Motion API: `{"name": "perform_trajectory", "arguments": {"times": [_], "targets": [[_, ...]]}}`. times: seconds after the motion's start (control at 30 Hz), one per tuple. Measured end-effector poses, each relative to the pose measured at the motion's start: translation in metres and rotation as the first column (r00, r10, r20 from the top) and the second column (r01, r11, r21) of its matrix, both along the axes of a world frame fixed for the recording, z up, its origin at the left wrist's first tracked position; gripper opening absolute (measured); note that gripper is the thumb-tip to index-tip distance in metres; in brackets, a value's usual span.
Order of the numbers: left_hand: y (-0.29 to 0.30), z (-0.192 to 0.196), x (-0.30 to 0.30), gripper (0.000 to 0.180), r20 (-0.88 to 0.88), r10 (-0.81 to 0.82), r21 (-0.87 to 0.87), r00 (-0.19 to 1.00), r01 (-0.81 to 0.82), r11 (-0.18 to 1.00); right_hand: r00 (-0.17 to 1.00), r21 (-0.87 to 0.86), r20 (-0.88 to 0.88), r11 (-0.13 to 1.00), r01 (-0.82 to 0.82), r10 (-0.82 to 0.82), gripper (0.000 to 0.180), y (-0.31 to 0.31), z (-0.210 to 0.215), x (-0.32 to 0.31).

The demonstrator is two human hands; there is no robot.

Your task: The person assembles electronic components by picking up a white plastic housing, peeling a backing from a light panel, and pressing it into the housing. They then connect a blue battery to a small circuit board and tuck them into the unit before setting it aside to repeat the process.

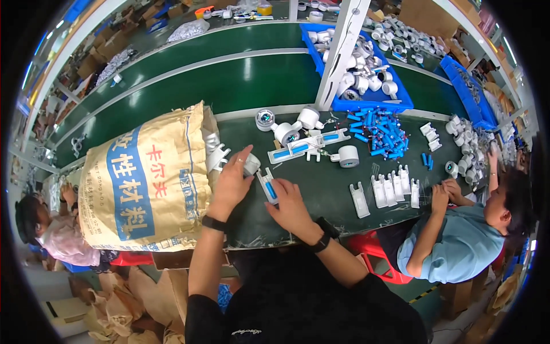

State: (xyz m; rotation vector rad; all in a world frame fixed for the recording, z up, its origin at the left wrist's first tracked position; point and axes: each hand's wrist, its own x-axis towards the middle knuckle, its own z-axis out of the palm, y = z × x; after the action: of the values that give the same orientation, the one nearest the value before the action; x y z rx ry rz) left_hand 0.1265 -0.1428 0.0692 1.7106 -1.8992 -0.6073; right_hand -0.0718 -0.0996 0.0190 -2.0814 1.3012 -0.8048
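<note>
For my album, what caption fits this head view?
Left hand grips a round white part; right hand steadies a white-and-blue piece beside a sack.

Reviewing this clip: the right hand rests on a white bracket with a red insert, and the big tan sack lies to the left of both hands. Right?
Not quite. In the head view the insert is blue, not red. The right hand does rest on the white bracket, and the tan sack lies to the left of it and the left hand.
</note>
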Motion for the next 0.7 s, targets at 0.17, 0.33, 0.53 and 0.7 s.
{"name": "perform_trajectory", "arguments": {"times": [0.17,0.33,0.53,0.7], "targets": [[0.003,0.000,0.037,0.089,-0.007,-0.081,-0.105,0.997,0.079,0.991,0.976,0.103,0.186,0.985,-0.136,0.115,0.036,-0.016,0.019,-0.036],[0.035,-0.016,0.017,0.055,-0.011,0.414,-0.209,0.910,-0.407,0.889,0.990,-0.167,0.085,0.978,0.126,-0.113,0.030,-0.042,0.047,-0.087],[0.020,-0.021,-0.032,0.037,0.076,0.640,-0.200,0.764,-0.617,0.761,0.930,-0.355,-0.034,0.874,0.332,-0.367,0.035,-0.077,0.043,-0.120],[0.009,-0.046,-0.015,0.025,0.063,0.578,-0.311,0.814,-0.534,0.786,0.893,-0.420,-0.262,0.876,0.236,-0.366,0.045,-0.095,0.015,-0.113]]}}
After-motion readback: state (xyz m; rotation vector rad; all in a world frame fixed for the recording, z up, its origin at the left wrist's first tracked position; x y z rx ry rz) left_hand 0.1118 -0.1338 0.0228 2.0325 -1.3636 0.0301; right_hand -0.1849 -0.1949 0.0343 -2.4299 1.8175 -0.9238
